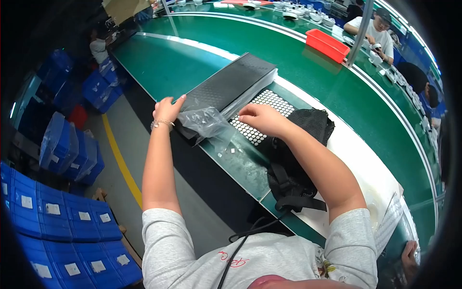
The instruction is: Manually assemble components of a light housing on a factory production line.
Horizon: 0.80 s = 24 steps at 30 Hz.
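A long stack of black textured sheets [231,79] lies on the green bench, partly in a clear plastic bag [204,120] crumpled at its near end. At that end, my left hand [166,111] is beside the stack's left corner, thumb and fingers apart. My right hand [262,119] is over a black sheet with rows of white round pieces [276,98]. Its fingers are curled together, and whatever they may hold is hidden. Right of that sheet lies a black mesh bag [308,132] with straps, under my right forearm.
A red bin [327,45] stands on the green conveyor [288,60] beyond a metal post. Co-workers handle white parts at the far right. Blue crates [62,212] are stacked on the floor to the left. Small white scraps [232,151] lie near the bench edge. Another person's hand [409,254] shows at lower right.
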### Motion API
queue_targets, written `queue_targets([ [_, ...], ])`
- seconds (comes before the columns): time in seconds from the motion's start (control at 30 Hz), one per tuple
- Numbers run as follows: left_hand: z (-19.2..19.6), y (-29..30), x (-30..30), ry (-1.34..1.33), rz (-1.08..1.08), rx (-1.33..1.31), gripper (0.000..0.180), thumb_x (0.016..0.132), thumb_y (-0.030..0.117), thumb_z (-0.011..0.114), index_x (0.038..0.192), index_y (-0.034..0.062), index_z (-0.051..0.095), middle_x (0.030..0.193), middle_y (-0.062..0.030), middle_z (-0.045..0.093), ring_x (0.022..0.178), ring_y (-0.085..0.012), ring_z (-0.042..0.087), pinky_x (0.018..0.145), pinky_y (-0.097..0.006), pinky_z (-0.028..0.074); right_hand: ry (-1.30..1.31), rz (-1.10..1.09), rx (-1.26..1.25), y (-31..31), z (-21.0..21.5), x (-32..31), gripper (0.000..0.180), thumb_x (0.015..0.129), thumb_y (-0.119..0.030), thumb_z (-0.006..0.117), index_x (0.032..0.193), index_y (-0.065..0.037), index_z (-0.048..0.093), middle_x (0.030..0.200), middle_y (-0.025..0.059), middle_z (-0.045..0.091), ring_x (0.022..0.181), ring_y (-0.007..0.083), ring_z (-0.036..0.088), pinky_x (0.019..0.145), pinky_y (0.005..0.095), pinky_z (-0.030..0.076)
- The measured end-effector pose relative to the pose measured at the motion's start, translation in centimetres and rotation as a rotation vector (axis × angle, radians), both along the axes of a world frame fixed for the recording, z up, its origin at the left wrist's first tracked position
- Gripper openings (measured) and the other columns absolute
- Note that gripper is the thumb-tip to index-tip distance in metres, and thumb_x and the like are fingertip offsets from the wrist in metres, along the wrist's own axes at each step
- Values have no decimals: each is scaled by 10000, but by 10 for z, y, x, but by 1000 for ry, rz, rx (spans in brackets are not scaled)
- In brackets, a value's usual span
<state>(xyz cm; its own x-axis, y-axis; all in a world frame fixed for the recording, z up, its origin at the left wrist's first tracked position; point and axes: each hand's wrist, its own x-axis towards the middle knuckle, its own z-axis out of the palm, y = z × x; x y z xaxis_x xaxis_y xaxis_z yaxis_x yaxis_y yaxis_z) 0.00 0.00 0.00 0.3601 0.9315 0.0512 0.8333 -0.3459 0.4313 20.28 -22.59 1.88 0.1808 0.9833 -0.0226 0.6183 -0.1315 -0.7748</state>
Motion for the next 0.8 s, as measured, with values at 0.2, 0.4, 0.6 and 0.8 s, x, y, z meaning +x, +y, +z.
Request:
queue_targets([
  [0.2, -2, 6, 14, 82, -113, -84, 523, 652, 390, 674, 969, -19, 596, 965, -180, 603, 950, -311, 560, 829, -338, 435, 65, 19, 75, -72, 22, 7, 290, 801, -252, 541, 980, -29, 586, 884, 106, 618, 832, 211, 586, 755, 299, 450],
  [0.4, 29, -29, 32, -720, -299, 186, 202, 760, 147, 622, 857, -23, 570, 692, -68, 582, 621, -105, 518, 577, -247, 421, 511, -117, 53, -113, 32, 43, 220, 832, -163, 545, 990, -13, 569, 895, 46, 594, 787, 95, 555, 736, 222, 436],
  [0.6, 117, -106, 61, -894, -428, 397, 169, 770, 130, 620, 855, -10, 582, 696, -29, 580, 605, -66, 498, 543, -222, 402, 641, 26, -70, -114, 38, 33, 343, 880, -273, 485, 1112, -23, 530, 1047, 74, 575, 945, 138, 545, 834, 262, 422],
  [0.8, 174, -182, 76, -1383, -698, -36, 124, 822, 103, 582, 902, 12, 556, 795, -37, 616, 673, -66, 566, 594, -178, 449, 900, 216, -52, -108, 31, 10, 840, 780, -684, 327, 1310, -32, 308, 1334, 93, 350, 1183, 221, 388, 964, 362, 329],
])
